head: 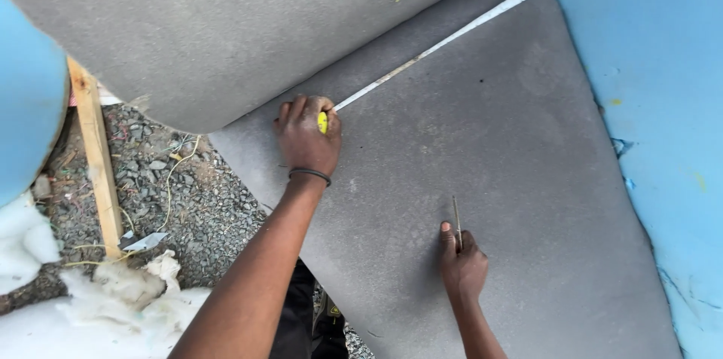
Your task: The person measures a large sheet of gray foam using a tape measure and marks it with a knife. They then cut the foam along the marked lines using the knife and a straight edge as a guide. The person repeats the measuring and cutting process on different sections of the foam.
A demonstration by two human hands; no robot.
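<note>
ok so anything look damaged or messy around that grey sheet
Mostly tidy on the grey sheet: the tape blade lies straight under the left hand. Off it, white stuffing scraps and yellow thread litter the gravel, and the blue foam edge looks torn and stained.

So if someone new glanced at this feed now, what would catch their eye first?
Probably the white tape blade stretched diagonally across the grey felt sheet, pulled from the yellow tape measure under the left hand. Next, the right hand holding a thin marking tool lower down, and blue foam along the right.
</note>
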